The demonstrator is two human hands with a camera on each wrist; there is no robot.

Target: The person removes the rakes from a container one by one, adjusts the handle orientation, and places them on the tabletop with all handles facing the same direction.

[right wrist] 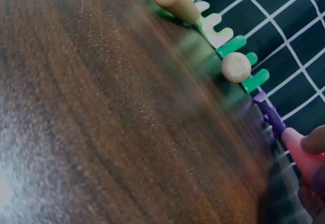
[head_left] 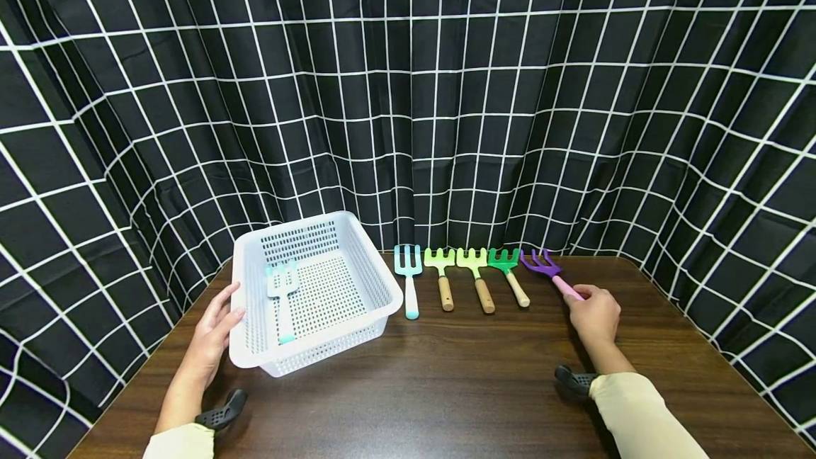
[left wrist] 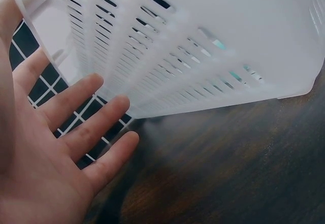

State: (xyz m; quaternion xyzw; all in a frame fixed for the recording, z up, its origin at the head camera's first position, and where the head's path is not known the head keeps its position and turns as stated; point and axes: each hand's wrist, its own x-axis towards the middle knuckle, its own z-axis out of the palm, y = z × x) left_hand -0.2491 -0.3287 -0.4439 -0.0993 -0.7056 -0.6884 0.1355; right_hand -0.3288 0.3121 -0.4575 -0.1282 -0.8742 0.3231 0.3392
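Observation:
My left hand [head_left: 213,335] touches the left rim of a white plastic basket [head_left: 382,275], thumb and index finger over the rim. In the left wrist view the other fingers [left wrist: 96,137] lie spread and fairly straight beside the outer wall. Inside the basket lies a pale-blue and white hand fork [head_left: 284,303]. At the row's right end, my right hand [head_left: 596,312] grips the pink handle of a purple hand rake [head_left: 543,265]. Its purple tines point toward the curtain. The right wrist view shows thumb and fingers closed around the pink handle, partly cut off by the frame.
Between basket and right hand stand a blue-and-white fork [head_left: 410,282], two lime-green rakes [head_left: 445,278] [head_left: 478,278] with wooden handles, and a green rake [head_left: 510,275]. A black gridded curtain [head_left: 446,91] borders the brown table [head_left: 446,395] at the back and sides.

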